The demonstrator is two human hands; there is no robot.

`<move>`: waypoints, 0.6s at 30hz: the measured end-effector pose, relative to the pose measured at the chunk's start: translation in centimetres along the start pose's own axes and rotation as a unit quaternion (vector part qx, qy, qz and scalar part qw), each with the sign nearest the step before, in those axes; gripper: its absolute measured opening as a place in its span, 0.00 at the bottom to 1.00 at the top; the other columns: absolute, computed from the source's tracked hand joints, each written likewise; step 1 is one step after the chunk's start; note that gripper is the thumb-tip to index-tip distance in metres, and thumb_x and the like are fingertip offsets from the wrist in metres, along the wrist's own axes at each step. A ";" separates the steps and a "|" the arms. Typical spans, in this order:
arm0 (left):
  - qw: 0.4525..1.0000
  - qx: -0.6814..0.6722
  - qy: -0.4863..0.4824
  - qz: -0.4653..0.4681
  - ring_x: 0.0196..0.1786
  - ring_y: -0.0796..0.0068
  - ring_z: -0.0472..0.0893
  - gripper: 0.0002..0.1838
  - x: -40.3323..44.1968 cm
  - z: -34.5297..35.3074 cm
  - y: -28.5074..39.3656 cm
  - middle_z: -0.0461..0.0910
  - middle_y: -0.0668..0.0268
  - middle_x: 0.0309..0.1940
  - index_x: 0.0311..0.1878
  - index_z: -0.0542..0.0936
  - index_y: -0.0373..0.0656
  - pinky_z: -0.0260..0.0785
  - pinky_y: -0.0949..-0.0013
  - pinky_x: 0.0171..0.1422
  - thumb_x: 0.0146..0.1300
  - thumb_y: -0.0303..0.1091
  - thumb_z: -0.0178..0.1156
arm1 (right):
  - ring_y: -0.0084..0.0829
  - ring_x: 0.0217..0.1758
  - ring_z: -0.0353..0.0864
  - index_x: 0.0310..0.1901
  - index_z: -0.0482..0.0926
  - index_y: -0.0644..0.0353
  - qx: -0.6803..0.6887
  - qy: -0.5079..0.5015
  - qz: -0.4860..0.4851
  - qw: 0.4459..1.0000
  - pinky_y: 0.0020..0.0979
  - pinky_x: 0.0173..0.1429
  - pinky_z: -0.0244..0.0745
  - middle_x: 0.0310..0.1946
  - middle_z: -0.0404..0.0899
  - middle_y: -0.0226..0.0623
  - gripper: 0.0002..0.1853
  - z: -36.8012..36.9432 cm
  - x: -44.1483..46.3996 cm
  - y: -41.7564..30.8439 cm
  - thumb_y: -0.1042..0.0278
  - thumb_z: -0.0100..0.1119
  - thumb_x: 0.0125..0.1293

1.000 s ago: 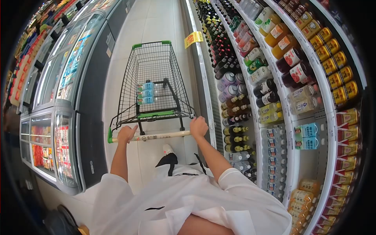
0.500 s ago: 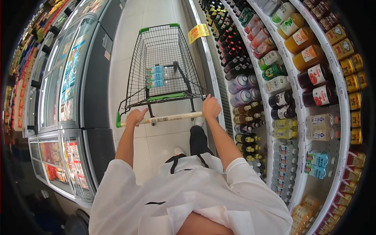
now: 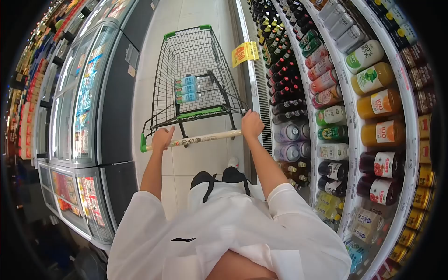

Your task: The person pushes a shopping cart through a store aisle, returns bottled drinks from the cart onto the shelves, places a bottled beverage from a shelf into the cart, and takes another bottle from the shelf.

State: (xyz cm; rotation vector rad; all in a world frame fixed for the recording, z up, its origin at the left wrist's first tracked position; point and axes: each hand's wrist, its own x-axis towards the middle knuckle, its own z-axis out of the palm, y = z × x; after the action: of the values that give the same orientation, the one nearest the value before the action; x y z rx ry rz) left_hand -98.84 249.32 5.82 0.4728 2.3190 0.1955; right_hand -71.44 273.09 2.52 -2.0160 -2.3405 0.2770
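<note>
A wire shopping cart (image 3: pixel 157 70) with green corner pieces stands in front of me in the aisle. Its pale, printed handle bar (image 3: pixel 210 137) crosses between my hands. My left hand (image 3: pixel 163 137) is wrapped round the bar near its left end. At the right end, my right hand (image 3: pixel 252 124) is closed on the same bar. Inside the cart, towards the handle, lies a small group of bottles with light blue labels (image 3: pixel 186 88). The rest of the basket floor shows bare wire mesh.
Shelves of bottled drinks (image 3: pixel 378 105) run close along my right, with a yellow price sign (image 3: pixel 245 53) jutting towards the cart. Glass-fronted freezers (image 3: pixel 77 98) line the left side. Pale floor tiles (image 3: pixel 179 11) continue ahead.
I have moved forward with the cart; the shelf bottles and price sign have slid back towards me. Both hands have kept their hold on the handle. My feet have shifted in a step.
</note>
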 end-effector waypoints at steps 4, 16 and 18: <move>0.999 -0.015 0.029 0.010 0.18 0.59 0.84 0.35 3.9 -1.3 2.9 0.85 0.51 0.28 0.37 0.85 0.32 0.79 0.62 0.27 0.67 0.63 0.53 | 0.45 0.33 0.88 0.35 0.81 0.61 -0.001 0.020 -0.005 1.000 0.45 0.39 0.82 0.36 0.84 0.43 0.21 0.3 5.8 -3.0 0.55 0.45 0.77; 1.000 -0.005 -0.018 0.010 0.19 0.58 0.84 0.34 20.9 -11.0 7.8 0.84 0.51 0.26 0.35 0.85 0.32 0.79 0.62 0.23 0.65 0.62 0.56 | 0.46 0.35 0.88 0.36 0.82 0.62 0.016 0.017 -0.004 1.000 0.47 0.40 0.81 0.35 0.84 0.44 0.21 2.8 18.5 -15.4 0.53 0.47 0.75; 0.999 -0.010 -0.041 0.003 0.20 0.57 0.84 0.35 23.6 -12.6 9.1 0.85 0.51 0.27 0.34 0.86 0.32 0.80 0.62 0.21 0.64 0.64 0.57 | 0.49 0.37 0.86 0.35 0.82 0.62 0.030 0.018 0.008 0.999 0.48 0.42 0.80 0.35 0.84 0.46 0.21 3.1 20.9 -17.5 0.53 0.47 0.75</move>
State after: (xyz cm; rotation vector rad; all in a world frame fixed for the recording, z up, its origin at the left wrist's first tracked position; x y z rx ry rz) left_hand -120.61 266.92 1.88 0.4691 2.2331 0.1995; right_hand -92.22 290.92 0.49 -1.9982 -2.2680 0.3050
